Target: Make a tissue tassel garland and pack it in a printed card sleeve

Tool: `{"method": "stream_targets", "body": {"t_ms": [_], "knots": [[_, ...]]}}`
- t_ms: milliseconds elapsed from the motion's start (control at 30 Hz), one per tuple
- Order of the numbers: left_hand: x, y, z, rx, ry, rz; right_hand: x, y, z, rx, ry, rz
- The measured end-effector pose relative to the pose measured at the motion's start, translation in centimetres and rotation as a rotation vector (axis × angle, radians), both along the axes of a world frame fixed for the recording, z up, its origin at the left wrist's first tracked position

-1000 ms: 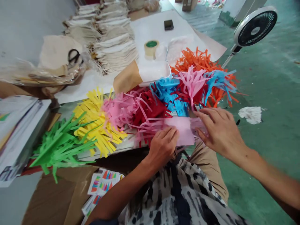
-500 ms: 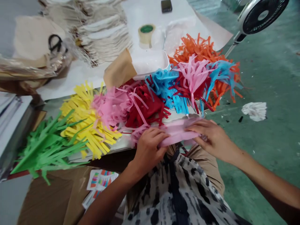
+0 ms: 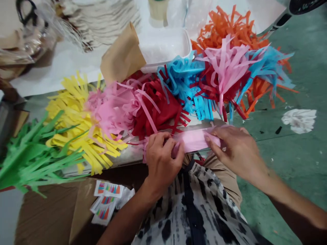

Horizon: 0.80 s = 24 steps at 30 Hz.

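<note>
Your left hand (image 3: 163,156) and right hand (image 3: 237,153) grip the pink strip (image 3: 195,140) between them. From it: red fringe (image 3: 167,108) at ten o'clock, yellow fringe (image 3: 83,132) at nine, pink tassel (image 3: 226,64) at one, printed cards (image 3: 107,200) at eight, crumpled white scrap (image 3: 300,120) at three.

Tassels (image 3: 158,114) line the front edge of the table (image 3: 135,151); behind them sits a tray (image 3: 166,44), paper (image 3: 124,56) to its left, a tape roll (image 3: 158,12) behind it

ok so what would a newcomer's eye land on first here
Probably the row of colourful fringes across the view, from green fringe at far left to orange fringe at upper right. Next, perhaps the pink strip below it, held between left hand and right hand.
</note>
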State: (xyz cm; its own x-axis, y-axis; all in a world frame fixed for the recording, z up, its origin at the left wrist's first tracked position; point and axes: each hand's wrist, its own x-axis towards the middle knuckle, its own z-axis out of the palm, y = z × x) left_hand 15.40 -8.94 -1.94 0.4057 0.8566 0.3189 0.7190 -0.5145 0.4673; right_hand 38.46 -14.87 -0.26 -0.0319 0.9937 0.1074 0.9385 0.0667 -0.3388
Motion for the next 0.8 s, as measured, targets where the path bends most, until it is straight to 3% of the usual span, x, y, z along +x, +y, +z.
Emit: {"method": "stream_targets", "body": {"t_ms": [500, 800], "knots": [[0.8, 1.9, 0.4, 0.185, 0.311, -0.044, -1.3, 0.6, -0.2, 0.016, -0.318, -0.021], [0.6, 2.8, 0.8, 0.154, 0.4, -0.091, -1.4, 0.4, -0.4, 0.022, -0.351, -0.007]]}}
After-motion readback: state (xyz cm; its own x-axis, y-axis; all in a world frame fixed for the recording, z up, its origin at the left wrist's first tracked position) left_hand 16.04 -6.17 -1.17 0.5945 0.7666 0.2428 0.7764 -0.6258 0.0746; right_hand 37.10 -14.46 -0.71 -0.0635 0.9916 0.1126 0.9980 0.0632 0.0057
